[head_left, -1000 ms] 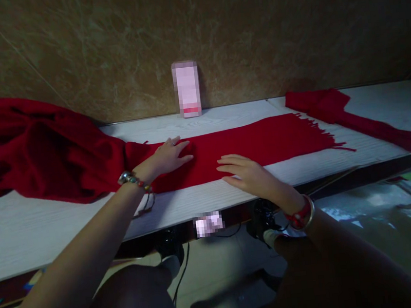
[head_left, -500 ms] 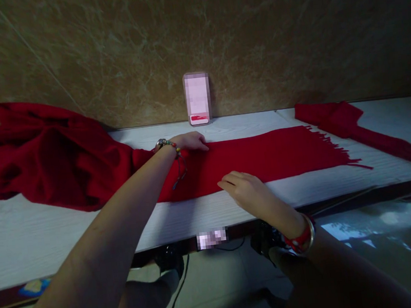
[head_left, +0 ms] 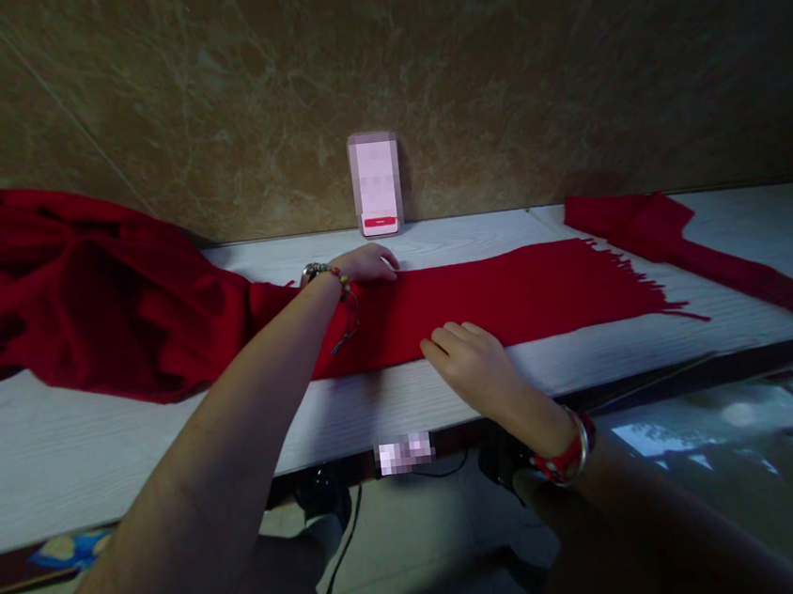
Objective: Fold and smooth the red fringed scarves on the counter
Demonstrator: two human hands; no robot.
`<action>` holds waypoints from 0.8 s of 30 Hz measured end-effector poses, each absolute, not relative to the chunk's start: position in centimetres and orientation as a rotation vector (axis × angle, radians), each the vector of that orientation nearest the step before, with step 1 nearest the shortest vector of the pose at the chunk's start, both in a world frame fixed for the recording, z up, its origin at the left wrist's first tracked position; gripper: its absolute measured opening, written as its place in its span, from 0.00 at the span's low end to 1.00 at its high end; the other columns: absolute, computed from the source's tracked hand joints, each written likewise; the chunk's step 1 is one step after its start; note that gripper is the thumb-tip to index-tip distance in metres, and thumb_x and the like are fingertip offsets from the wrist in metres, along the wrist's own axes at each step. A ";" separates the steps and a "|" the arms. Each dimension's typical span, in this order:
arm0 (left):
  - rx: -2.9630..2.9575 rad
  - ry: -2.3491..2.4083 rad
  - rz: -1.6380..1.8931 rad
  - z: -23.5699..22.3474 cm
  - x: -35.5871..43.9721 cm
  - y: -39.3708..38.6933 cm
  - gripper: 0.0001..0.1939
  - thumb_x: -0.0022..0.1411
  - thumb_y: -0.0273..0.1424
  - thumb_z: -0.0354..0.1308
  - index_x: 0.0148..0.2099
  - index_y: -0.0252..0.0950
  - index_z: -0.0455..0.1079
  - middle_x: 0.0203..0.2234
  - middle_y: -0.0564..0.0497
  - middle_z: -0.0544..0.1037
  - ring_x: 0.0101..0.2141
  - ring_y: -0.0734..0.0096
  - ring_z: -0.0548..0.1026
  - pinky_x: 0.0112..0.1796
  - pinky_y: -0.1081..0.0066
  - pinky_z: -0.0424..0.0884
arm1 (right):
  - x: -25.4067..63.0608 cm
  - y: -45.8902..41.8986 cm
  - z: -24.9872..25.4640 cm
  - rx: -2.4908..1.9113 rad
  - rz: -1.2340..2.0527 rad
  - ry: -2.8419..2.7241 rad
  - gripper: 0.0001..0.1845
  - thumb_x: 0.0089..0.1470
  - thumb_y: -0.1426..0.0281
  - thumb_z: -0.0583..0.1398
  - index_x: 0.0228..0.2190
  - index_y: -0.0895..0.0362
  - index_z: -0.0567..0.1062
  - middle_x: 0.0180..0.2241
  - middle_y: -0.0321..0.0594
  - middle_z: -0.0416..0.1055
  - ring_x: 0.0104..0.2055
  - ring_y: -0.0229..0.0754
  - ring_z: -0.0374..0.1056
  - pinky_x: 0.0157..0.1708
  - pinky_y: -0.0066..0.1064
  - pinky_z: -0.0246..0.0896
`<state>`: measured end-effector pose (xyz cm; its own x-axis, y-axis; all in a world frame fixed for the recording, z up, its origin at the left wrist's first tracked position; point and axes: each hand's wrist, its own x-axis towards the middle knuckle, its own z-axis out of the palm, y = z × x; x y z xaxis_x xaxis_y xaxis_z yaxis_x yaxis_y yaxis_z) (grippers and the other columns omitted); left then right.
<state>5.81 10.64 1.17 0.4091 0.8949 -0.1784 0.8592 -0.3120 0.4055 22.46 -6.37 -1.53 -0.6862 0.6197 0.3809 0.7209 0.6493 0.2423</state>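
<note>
A red fringed scarf [head_left: 544,291] lies flat across the white board, with its tassels toward the right. To the left, red cloth [head_left: 106,299] is heaped in loose folds; my left forearm hides part of where it meets the flat stretch. My left hand [head_left: 368,263] is at the scarf's far edge, fingers bent and closed on the fabric. At the near edge, a little further right, my right hand [head_left: 469,362] has its curled fingers closed on the border. Both fingertips are partly hidden.
A phone [head_left: 376,186] leans upright against the brown marbled wall [head_left: 487,79]. Another narrow folded red cloth [head_left: 665,231] lies at the right end of the white tabletop [head_left: 352,410]. Below the front edge are a dark cable [head_left: 342,553] and a glossy surface [head_left: 674,447].
My right fingers have curled more over the near edge, and that edge has shifted slightly up. My left hand stays at the far edge. The whole view has shifted slightly.
</note>
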 end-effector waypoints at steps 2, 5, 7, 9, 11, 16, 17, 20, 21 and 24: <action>2.215 1.501 0.136 1.4 5.7 10.3 0.22 0.52 0.33 0.55 0.50 0.35 0.73 0.38 0.48 0.79 0.39 0.66 0.74 0.39 0.73 0.67 | 23.1 -6.4 -1.3 -1.032 -0.607 -2.550 0.13 0.55 0.82 0.54 0.26 0.60 0.75 0.24 0.41 0.70 0.27 0.39 0.60 0.28 0.32 0.51; 2.094 1.485 0.289 2.4 5.9 9.6 0.22 0.55 0.31 0.54 0.53 0.34 0.70 0.40 0.46 0.79 0.40 0.66 0.74 0.39 0.70 0.68 | 24.1 -6.3 -0.4 -1.000 -0.710 -2.433 0.16 0.58 0.81 0.51 0.26 0.59 0.75 0.22 0.39 0.67 0.24 0.38 0.58 0.27 0.32 0.51; 1.991 1.443 0.438 3.7 6.6 9.4 0.22 0.58 0.29 0.52 0.55 0.33 0.67 0.42 0.44 0.78 0.41 0.68 0.74 0.40 0.69 0.68 | 25.1 -6.1 0.7 -1.007 -0.750 -2.354 0.18 0.60 0.79 0.49 0.27 0.59 0.75 0.20 0.38 0.65 0.23 0.37 0.57 0.25 0.32 0.50; 1.981 1.407 0.546 5.4 8.1 9.5 0.21 0.60 0.26 0.50 0.56 0.33 0.66 0.44 0.44 0.76 0.43 0.68 0.73 0.41 0.67 0.68 | 26.4 -5.9 2.1 -1.010 -0.776 -2.305 0.18 0.60 0.79 0.49 0.28 0.58 0.76 0.19 0.37 0.63 0.23 0.37 0.56 0.24 0.32 0.49; 2.044 1.369 0.623 7.3 10.4 9.8 0.20 0.62 0.25 0.50 0.56 0.35 0.66 0.45 0.45 0.75 0.44 0.67 0.72 0.42 0.65 0.67 | 28.5 -5.8 3.7 -1.030 -0.833 -2.278 0.17 0.60 0.78 0.49 0.28 0.58 0.76 0.19 0.37 0.62 0.23 0.37 0.56 0.23 0.32 0.48; 2.011 1.142 0.790 11.0 18.6 10.7 0.20 0.63 0.22 0.48 0.56 0.33 0.65 0.43 0.48 0.74 0.47 0.67 0.71 0.44 0.68 0.66 | 37.1 -5.5 7.0 -1.204 -1.118 -2.142 0.16 0.60 0.72 0.50 0.28 0.55 0.77 0.20 0.38 0.64 0.23 0.38 0.58 0.22 0.32 0.50; 1.978 1.097 0.798 11.3 20.4 10.8 0.20 0.62 0.20 0.49 0.56 0.31 0.65 0.43 0.47 0.74 0.46 0.67 0.71 0.44 0.68 0.66 | 39.1 -5.4 7.2 -1.224 -1.156 -2.118 0.16 0.60 0.71 0.50 0.30 0.55 0.77 0.20 0.39 0.65 0.23 0.38 0.59 0.22 0.33 0.51; 1.922 0.967 0.840 11.3 25.6 11.3 0.20 0.60 0.17 0.48 0.53 0.27 0.67 0.42 0.46 0.75 0.44 0.70 0.72 0.45 0.70 0.67 | 44.9 -5.1 6.6 -1.268 -1.120 -2.109 0.13 0.58 0.71 0.53 0.32 0.58 0.77 0.25 0.44 0.70 0.25 0.40 0.62 0.24 0.33 0.55; 1.926 0.939 0.847 10.9 27.2 11.4 0.19 0.59 0.16 0.49 0.52 0.27 0.68 0.42 0.46 0.76 0.44 0.71 0.73 0.44 0.71 0.67 | 46.6 -5.0 5.9 -1.316 -1.079 -2.106 0.13 0.58 0.72 0.52 0.33 0.59 0.77 0.27 0.45 0.71 0.26 0.40 0.63 0.25 0.33 0.55; 1.995 0.948 0.799 8.6 31.2 12.1 0.17 0.57 0.15 0.50 0.47 0.27 0.72 0.39 0.46 0.77 0.40 0.74 0.74 0.42 0.73 0.69 | 50.2 -4.6 2.8 -1.417 -1.007 -2.127 0.15 0.58 0.72 0.50 0.31 0.58 0.76 0.26 0.44 0.71 0.26 0.40 0.65 0.23 0.31 0.56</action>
